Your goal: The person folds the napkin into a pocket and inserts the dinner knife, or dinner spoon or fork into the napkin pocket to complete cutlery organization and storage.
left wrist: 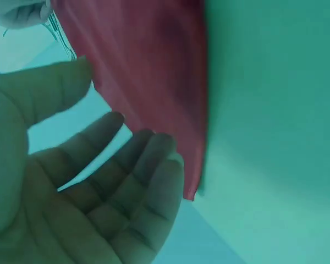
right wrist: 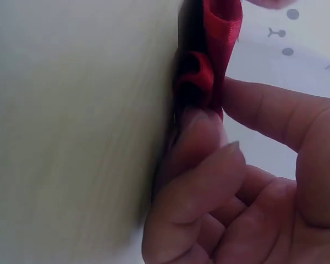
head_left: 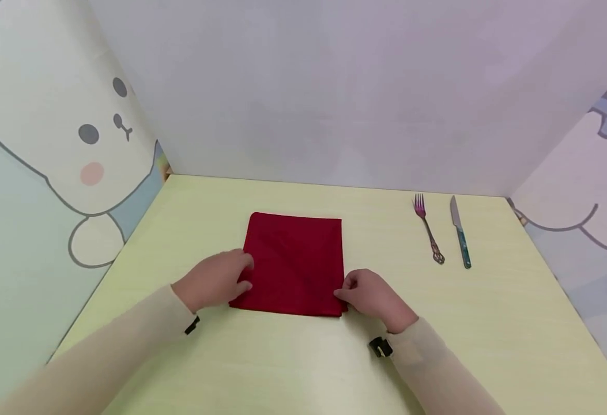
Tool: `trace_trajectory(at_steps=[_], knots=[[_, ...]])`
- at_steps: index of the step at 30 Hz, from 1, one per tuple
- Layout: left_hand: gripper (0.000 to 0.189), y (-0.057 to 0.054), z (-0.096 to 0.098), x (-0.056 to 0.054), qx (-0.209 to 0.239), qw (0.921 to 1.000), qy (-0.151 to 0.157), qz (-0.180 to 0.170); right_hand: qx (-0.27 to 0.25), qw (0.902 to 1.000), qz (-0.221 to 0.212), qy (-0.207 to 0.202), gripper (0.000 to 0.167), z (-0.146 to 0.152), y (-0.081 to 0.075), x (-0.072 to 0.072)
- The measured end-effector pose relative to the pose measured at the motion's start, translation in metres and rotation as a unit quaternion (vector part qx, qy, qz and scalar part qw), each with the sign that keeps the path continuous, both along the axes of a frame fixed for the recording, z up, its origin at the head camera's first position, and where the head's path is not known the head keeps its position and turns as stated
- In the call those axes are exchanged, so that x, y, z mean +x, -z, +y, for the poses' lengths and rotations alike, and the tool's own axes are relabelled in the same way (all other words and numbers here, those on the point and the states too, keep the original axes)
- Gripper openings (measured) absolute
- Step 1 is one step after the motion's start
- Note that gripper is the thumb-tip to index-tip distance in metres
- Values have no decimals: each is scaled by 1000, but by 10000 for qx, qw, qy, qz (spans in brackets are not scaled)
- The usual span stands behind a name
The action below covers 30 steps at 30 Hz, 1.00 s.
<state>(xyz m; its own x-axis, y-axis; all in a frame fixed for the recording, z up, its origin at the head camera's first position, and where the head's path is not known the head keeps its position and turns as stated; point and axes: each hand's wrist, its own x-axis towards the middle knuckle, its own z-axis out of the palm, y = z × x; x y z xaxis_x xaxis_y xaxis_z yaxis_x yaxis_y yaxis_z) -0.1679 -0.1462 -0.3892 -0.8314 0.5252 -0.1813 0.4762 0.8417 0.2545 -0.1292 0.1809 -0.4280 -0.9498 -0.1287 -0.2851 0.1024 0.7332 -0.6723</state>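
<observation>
From my end I can read no text, label, brand, number or sign in any of the three views (head camera and both wrist cameras alike).

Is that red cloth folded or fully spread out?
Folded: the right wrist view shows layers of the red cloth stacked at one edge.

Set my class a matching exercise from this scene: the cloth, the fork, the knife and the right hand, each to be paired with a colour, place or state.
1. cloth
2. fork
3. knife
4. right hand

A. blue-green at its near end
B. pinching fabric near a corner
C. deep red
D. lying between the cloth and the knife

Right pairs: 1-C, 2-D, 3-A, 4-B.
</observation>
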Motion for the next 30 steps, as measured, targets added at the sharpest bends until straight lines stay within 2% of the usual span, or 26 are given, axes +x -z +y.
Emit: trace_trajectory(at_steps=[2,4,8,10,14,18,21,24,27,30], knots=[[30,8,-3,13,55,9999,81,124,0,10000,9,-70,28,0,0,-1],[25,16,-4,24,83,9988,301,376,-61,10000,-40,-22,27,1,-1,-2],[20,25,-7,39,50,9941,613,894,-62,9997,-165,177,23,5,-2,-3],[20,28,-9,42,40,9925,666,1028,116,9997,-160,151,23,6,-2,-3],[22,29,-12,46,90,9922,694,1035,662,9977,4,-137,22,9,-5,-5],[15,27,-12,44,-10,9898,814,1167,1084,9920,449,-454,17,11,-12,-15],[14,22,-4,39,-240,9866,918,1325,1371,9805,1114,-866,21,13,-18,-31],[15,14,15,33,-375,9844,1085,1330,1794,9584,1727,-1394,36,13,-21,-54],[25,7,45,30,-472,9818,1404,1192,2139,9416,1845,-1832,53,11,-17,-79],[40,6,76,28,-576,9757,1827,1067,2315,9326,1742,-2151,64,11,-9,-99]])
